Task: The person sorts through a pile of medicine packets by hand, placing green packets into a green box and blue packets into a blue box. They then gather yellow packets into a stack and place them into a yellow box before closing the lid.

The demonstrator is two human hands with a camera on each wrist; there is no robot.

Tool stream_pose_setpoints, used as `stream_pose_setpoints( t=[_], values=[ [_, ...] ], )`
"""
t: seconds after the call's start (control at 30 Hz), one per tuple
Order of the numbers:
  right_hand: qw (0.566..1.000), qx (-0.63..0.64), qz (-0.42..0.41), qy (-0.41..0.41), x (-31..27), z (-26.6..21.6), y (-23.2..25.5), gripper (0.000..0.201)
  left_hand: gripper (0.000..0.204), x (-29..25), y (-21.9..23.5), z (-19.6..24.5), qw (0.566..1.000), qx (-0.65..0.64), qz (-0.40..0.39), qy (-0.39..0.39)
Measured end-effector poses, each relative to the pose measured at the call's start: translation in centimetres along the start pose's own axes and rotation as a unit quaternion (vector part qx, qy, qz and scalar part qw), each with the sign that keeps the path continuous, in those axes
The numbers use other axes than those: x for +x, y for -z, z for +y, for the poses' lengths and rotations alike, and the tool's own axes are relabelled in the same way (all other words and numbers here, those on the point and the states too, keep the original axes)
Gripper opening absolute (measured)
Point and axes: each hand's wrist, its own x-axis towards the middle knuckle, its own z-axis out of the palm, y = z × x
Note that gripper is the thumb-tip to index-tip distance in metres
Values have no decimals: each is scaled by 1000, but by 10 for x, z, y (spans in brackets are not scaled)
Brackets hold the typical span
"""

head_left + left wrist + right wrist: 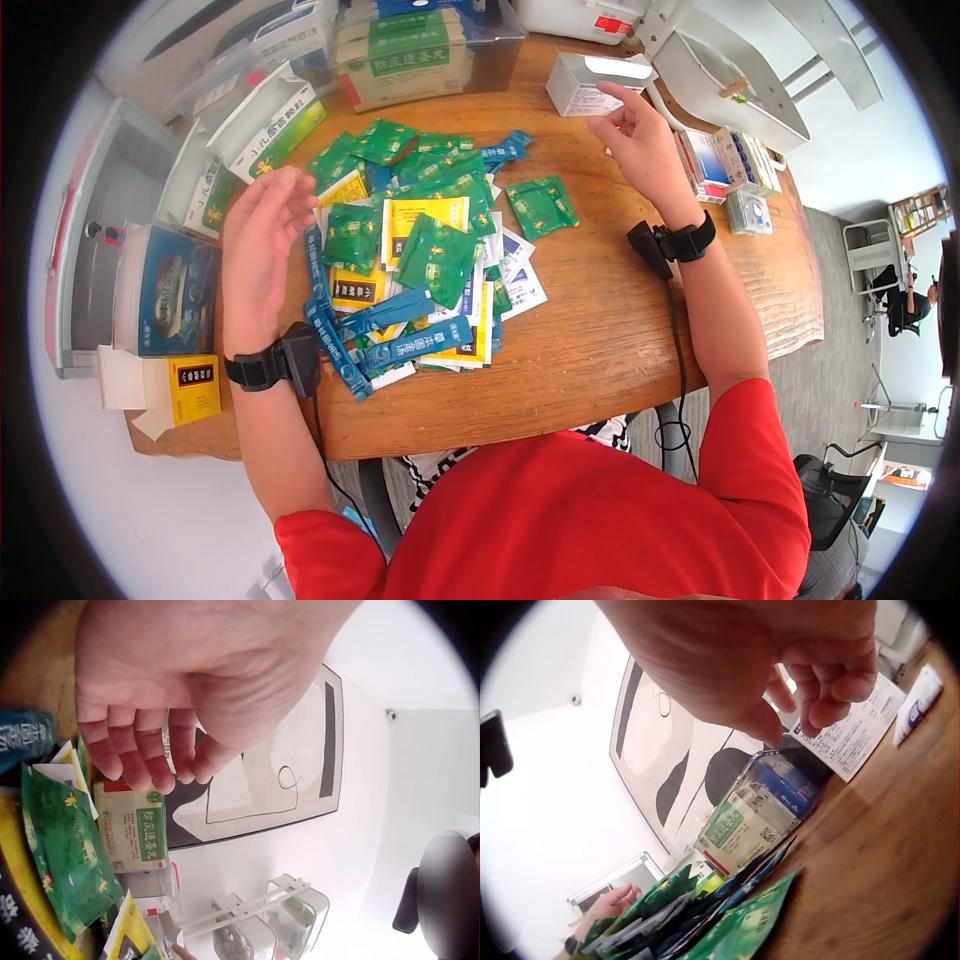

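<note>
While the left hand (pixel 265 235) hangs beside the heap of packets (pixel 437 262) on the worktop (pixel 590 330), its fingers loosely bent side by side, the right hand (pixel 643 140) hovers by a white box (pixel 578 92), fingers slightly curled; whether they touch it, I cannot tell.

Looking in from my end, the wooden table (pixel 590 330) carries a messy heap of green, yellow and blue packets (pixel 430 250) between the left hand (pixel 265 235) and right hand (pixel 640 140), plus one green sachet (pixel 542 207) just beside it, right-hand side. I've got a pale box (pixel 585 92) just past the right hand, small boxes (pixel 742 165) off to that hand's right. Beyond the left hand sit opened green-and-white cartons (pixel 278 130).
</note>
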Motion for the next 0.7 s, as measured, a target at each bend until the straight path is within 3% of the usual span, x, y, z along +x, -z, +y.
stream_pose_setpoints(
  t=[0.2,0.3,0.37,0.43,0.57,0.63,0.67,0.7],
  values=[
    [991,-131,12,25,16,0,3,55,21,-3,-6,3,1000,-2,4,-10],
    [982,-188,3,9,29,3,6,45,20,-6,-9,6,1000,1,-1,-16],
    [965,-245,31,91,35,15,6,31,20,-8,-12,9,1000,4,-1,-22],
    [964,-244,51,96,29,-1,7,25,21,-10,-16,11,999,13,2,-32],
    [963,-232,65,124,6,-53,3,19,22,-18,-29,14,986,130,-22,-106],
    [959,-229,63,154,-6,-81,-5,15,26,-26,-43,17,939,211,-80,-260],
    [953,-221,59,200,-10,-91,-10,13,40,-33,-50,23,917,269,-64,-287],
    [945,-211,55,245,-15,-103,-18,11,40,-38,-56,27,916,272,-62,-287]
  ],
)
